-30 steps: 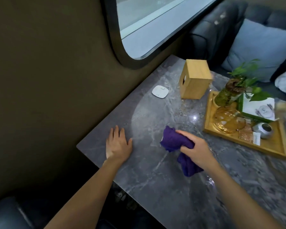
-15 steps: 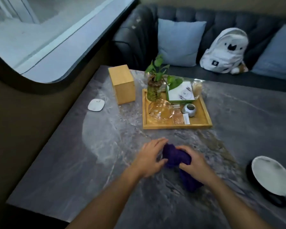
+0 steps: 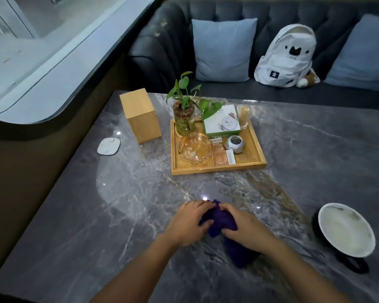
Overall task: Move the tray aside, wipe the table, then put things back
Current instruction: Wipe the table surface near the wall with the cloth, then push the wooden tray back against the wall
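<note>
Near edge of the table: both of my hands meet on the purple cloth (image 3: 220,220), low in the centre of my view.
Left hand (image 3: 189,224): forearm comes up from the bottom edge, angled right; palm down, fingers curled over the left side of the cloth, thumb tucked against its lower edge — closed on the fabric.
Right hand (image 3: 248,229): forearm enters from the lower right, angled left; knuckles up, fingers bent and pinching the top of the bunch, closed on it as well.
Cloth: bunched between the two hands, with a tail trailing out under my right wrist and lying on the stone.
Table (image 3: 74,226): grey marble, glossy, with light glinting just beyond my fingertips.
Tray (image 3: 217,169): wooden, on the table well beyond my hands, slightly right of the wooden box (image 3: 140,115) and just beside it.
On the tray: a plant in a glass vase (image 3: 184,119) at the back left, a glass ashtray (image 3: 194,150) at the front left, a green-and-white box (image 3: 222,123) behind, a small grey round gadget (image 3: 234,144) and some packets (image 3: 222,155) — I cannot read them.
Left of the box: a white square pad (image 3: 108,146) lying flat.
Far right: a white-topped round dish (image 3: 346,230) near the table edge.
Behind the table: a dark sofa with pale blue cushions (image 3: 222,50) and a white backpack (image 3: 286,56).
</note>
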